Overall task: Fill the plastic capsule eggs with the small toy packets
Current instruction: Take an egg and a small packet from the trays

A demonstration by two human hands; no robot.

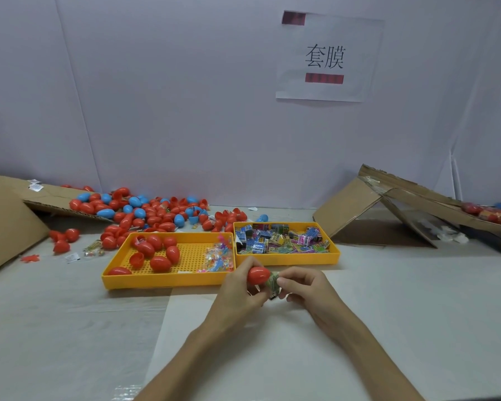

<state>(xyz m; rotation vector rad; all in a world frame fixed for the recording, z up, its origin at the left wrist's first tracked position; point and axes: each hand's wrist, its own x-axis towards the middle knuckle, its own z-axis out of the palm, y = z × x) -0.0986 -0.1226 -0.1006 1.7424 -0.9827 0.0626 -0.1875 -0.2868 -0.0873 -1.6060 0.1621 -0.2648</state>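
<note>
My left hand [239, 290] grips a red capsule egg [258, 275] just in front of the two yellow trays. My right hand [304, 287] pinches a small toy packet [274, 283] against the egg's open right end. The left yellow tray [168, 280] holds several red eggs [156, 253] and clear packets of coloured bits [217, 256]. In the right yellow tray [287, 260] lie several printed toy packets [281, 238]. Whether the packet is partly inside the egg is hidden by my fingers.
A heap of red and blue eggs [145, 212] spreads behind the left tray, spilling from a cardboard flap [44, 198]. A folded cardboard box [388, 206] stands at the right, with more eggs [492, 212] on it. A paper sign [327, 56] hangs on the wall.
</note>
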